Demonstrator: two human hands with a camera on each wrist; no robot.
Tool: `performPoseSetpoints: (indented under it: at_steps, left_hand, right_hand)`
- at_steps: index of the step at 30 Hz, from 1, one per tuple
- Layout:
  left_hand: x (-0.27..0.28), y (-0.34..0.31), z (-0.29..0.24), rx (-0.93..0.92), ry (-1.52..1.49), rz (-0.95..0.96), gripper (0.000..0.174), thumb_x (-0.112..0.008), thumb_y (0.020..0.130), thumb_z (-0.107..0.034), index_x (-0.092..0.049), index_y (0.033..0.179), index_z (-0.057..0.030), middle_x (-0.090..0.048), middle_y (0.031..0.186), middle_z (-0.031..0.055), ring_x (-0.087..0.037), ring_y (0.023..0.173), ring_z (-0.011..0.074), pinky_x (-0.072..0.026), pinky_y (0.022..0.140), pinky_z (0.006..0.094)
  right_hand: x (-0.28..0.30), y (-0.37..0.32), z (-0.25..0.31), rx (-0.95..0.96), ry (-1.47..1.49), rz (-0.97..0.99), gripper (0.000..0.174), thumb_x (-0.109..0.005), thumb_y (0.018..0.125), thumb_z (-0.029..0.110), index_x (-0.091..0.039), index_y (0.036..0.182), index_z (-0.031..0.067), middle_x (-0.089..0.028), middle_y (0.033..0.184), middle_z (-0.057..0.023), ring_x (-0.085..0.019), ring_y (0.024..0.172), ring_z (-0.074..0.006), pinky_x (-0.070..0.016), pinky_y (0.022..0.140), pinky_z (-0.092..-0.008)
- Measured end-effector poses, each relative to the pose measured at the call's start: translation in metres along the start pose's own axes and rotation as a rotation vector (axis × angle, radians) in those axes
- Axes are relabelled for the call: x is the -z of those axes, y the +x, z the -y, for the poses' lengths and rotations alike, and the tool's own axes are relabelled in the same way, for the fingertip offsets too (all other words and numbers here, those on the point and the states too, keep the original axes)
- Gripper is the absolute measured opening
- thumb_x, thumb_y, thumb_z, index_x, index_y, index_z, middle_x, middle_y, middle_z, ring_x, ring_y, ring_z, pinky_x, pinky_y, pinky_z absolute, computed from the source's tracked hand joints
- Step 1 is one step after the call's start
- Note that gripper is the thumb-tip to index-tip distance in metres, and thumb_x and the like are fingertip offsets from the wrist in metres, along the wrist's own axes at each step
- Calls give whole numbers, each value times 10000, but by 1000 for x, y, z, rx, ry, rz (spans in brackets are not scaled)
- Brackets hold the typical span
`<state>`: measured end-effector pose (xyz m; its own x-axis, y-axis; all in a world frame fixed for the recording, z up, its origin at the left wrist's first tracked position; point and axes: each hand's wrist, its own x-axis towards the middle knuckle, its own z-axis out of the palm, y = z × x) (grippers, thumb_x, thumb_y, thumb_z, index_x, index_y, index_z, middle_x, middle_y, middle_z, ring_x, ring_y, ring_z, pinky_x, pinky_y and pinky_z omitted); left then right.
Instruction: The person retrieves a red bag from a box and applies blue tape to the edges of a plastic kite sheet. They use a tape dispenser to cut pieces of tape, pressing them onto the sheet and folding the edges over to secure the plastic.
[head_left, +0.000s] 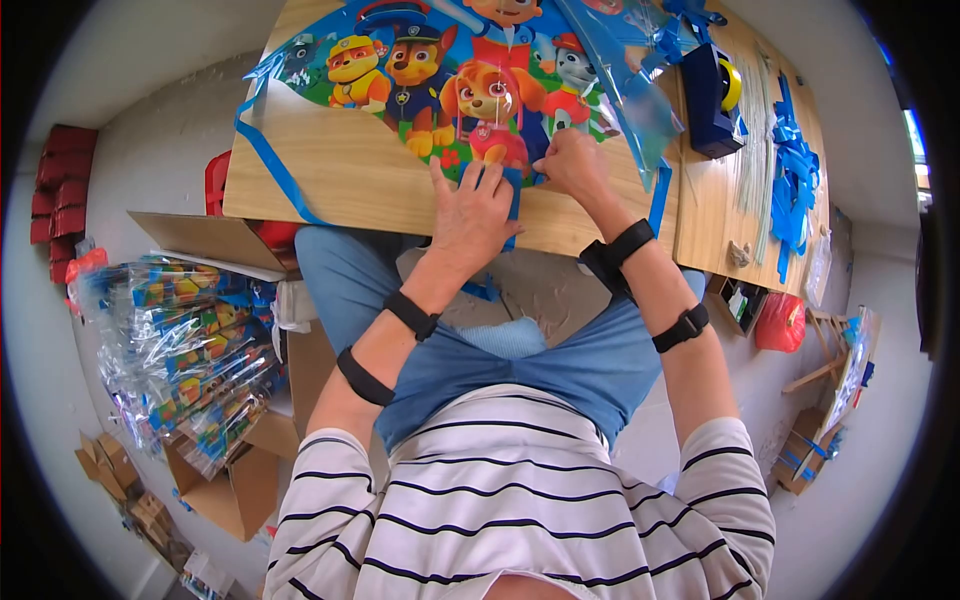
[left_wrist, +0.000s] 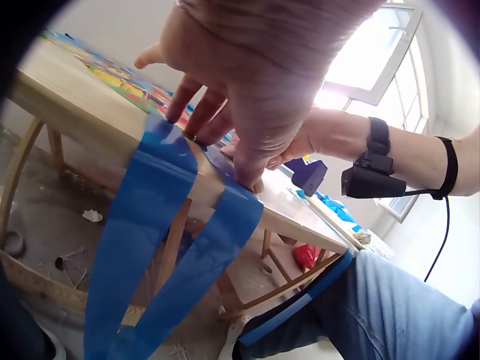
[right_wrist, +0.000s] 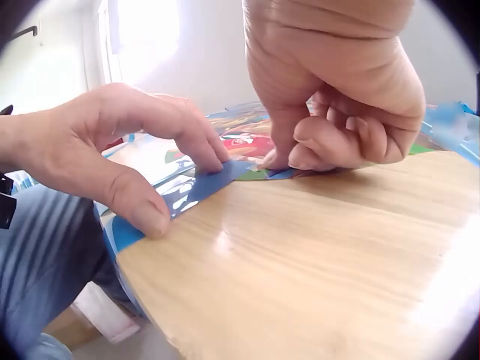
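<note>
A printed plastic sheet (head_left: 400, 90) with cartoon dogs lies on the wooden table (head_left: 330, 160). My left hand (head_left: 472, 215) rests with fingers spread at the sheet's lower edge, over a blue plastic ribbon (left_wrist: 146, 202). In the left wrist view, two lengths of this ribbon hang from the table edge. My right hand (head_left: 577, 165) has its fingers curled. In the right wrist view, its thumb and forefinger (right_wrist: 304, 155) pinch at the sheet's edge beside the ribbon's end. The left thumb (right_wrist: 150, 214) presses near the ribbon there.
A dark blue tape dispenser (head_left: 705, 105) with yellow tape stands to the right, near thin pale rods (head_left: 755, 150) and a pile of blue ribbons (head_left: 792, 170). Another ribbon (head_left: 265, 150) trails off the table's left side. Lower left, cardboard boxes (head_left: 235, 490) stand by plastic-wrapped printed packs (head_left: 190, 340).
</note>
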<state>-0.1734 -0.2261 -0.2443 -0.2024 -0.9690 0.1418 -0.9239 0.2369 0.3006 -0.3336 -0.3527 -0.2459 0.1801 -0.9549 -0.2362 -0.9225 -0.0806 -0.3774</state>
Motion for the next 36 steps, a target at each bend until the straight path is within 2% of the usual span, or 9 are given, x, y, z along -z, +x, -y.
performPoseSetpoints:
  at_steps: [5, 14, 17, 20, 23, 25, 26, 29, 36]
  left_hand:
    - [0, -2, -2, 22, -45, -42, 584, -856, 710, -328, -628, 1181, -68, -543, 1333, 82, -493, 1308, 274, -221, 1111, 752]
    - [12, -20, -4, 21, -87, -48, 651, -860, 694, -322, -602, 1218, -37, -571, 1279, 87, -505, 1305, 284, -217, 1112, 739]
    - [10, -33, -13, -22, -96, -27, 647, -862, 684, -319, -610, 1208, -35, -569, 1296, 93, -491, 1323, 290, -215, 1107, 747]
    - [4, -44, -21, -44, -100, 10, 634, -863, 681, -309, -618, 1196, -31, -551, 1335, 100, -470, 1346, 294, -212, 1104, 756]
    - [1, -44, -22, -29, -101, 33, 623, -865, 682, -292, -622, 1191, -28, -534, 1364, 102, -454, 1361, 292, -209, 1107, 760]
    - [3, -46, -25, -9, -128, 44, 627, -868, 682, -280, -621, 1199, -25, -525, 1378, 99, -449, 1364, 291, -208, 1111, 760]
    - [5, -45, -23, -12, -126, 40, 625, -869, 681, -275, -621, 1198, -24, -525, 1376, 96, -449, 1364, 292, -209, 1110, 760]
    - [7, -46, -20, -21, -124, 37, 619, -870, 681, -267, -622, 1193, -24, -527, 1369, 91, -447, 1360, 294, -211, 1108, 762]
    - [5, -46, -31, 3, -145, 57, 568, -864, 686, -279, -648, 1159, -50, -535, 1355, 84, -465, 1324, 285, -211, 1097, 764]
  right_hand:
    - [-4, 2, 13, 45, 238, 7, 290, -886, 704, 312, -720, 745, 78, -741, 826, -145, -727, 869, -318, -559, 716, -438]
    - [11, 1, 34, -154, 270, 293, 311, -872, 736, 335, -723, 757, 63, -745, 798, -148, -740, 818, -284, -561, 724, -415]
    - [-20, 9, 29, 2, 58, 92, 326, -872, 736, 348, -732, 758, 55, -726, 692, -99, -736, 707, -249, -565, 697, -387]
    - [-9, 12, 37, -28, 11, 170, 351, -879, 721, 363, -744, 789, 46, -729, 699, -94, -739, 715, -252, -567, 699, -379]
    - [5, 10, 38, -121, 82, 297, 358, -885, 713, 362, -755, 822, 47, -758, 847, -132, -746, 844, -289, -568, 707, -393]
    - [4, 4, 29, -142, 124, 334, 347, -886, 716, 359, -759, 824, 55, -757, 840, -132, -745, 832, -290, -568, 705, -398]
    - [7, 5, 27, -146, 145, 340, 341, -887, 718, 358, -760, 825, 59, -756, 836, -132, -744, 826, -290, -568, 704, -401]
    - [-2, 6, 14, 35, -116, 88, 318, -884, 726, 341, -760, 818, 63, -746, 778, -120, -741, 771, -279, -568, 703, -403]
    - [-1, -3, 21, -101, 199, 237, 342, -891, 710, 339, -747, 815, 47, -751, 868, -158, -738, 866, -313, -571, 724, -423]
